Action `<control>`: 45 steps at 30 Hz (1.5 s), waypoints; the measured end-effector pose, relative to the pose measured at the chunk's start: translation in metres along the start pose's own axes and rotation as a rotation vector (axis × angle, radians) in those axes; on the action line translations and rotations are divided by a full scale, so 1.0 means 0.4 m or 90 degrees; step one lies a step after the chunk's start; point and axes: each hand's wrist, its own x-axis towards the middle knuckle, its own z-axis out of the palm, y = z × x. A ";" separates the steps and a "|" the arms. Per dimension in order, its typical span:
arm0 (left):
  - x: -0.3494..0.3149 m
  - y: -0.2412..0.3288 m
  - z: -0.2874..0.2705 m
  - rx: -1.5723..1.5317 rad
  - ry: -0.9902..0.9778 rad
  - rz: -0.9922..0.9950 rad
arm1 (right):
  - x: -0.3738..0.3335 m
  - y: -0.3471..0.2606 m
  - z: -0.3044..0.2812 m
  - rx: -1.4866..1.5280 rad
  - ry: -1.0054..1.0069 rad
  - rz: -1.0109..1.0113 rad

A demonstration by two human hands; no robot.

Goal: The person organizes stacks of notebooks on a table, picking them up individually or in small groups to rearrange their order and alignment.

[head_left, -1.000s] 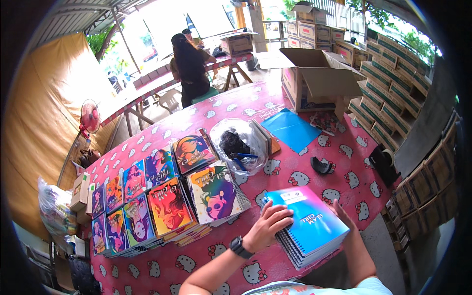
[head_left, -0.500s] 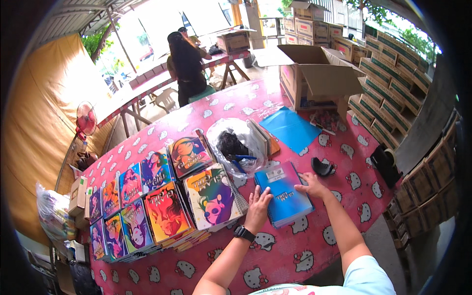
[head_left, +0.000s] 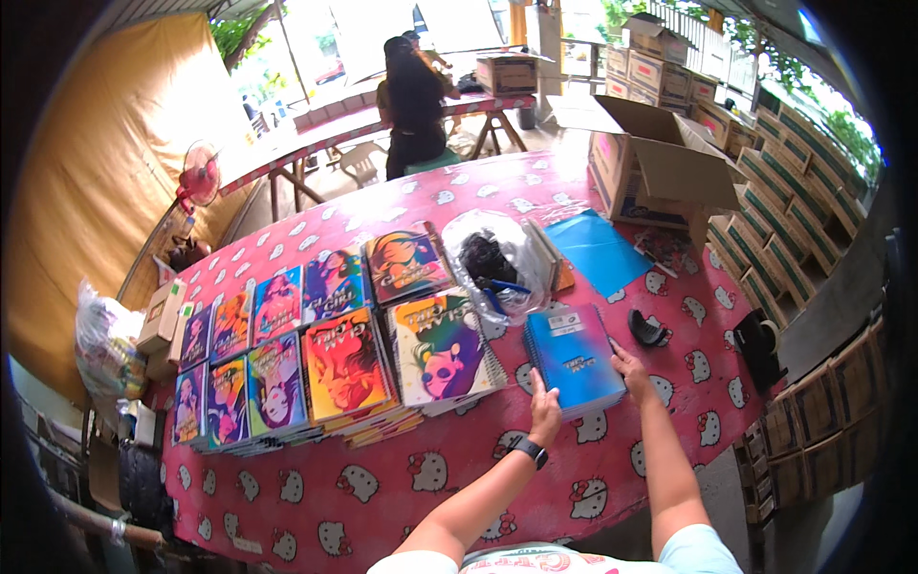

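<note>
While the left hand (head_left: 545, 409) and the right hand (head_left: 630, 371) clasp opposite sides of a blue spiral-bound notebook stack (head_left: 575, 365) on the pink cat-print tablecloth (head_left: 392, 502), colourful illustrated notebook piles (head_left: 348, 364) lie left, with an open brown cardboard box (head_left: 684, 179) at far right.

1 tan curtain (head_left: 115, 230), grey floor (head_left: 717, 493)

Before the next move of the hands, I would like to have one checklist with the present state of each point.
1. Left hand at left edge of blue notebooks: ok.
2. Right hand at their right edge: ok.
3. Black object apart from right hand: ok.
4. Gap between blue notebooks and white-covered pile: ok.
5. Red-covered pile squared: not ok, lower edges stick out.
6. Number of blue notebooks: cannot tell.
</note>
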 end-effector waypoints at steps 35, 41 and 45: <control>-0.575 0.134 -0.929 -0.403 0.132 -0.488 | 0.558 -0.130 0.889 -1.052 -0.070 -0.499; -0.603 0.227 -0.955 -0.513 0.166 -0.312 | 0.128 -0.269 1.019 -0.486 -0.228 -0.653; -0.570 0.302 -0.984 -0.594 0.092 -0.276 | -0.076 -0.146 1.075 -0.635 -0.510 -0.647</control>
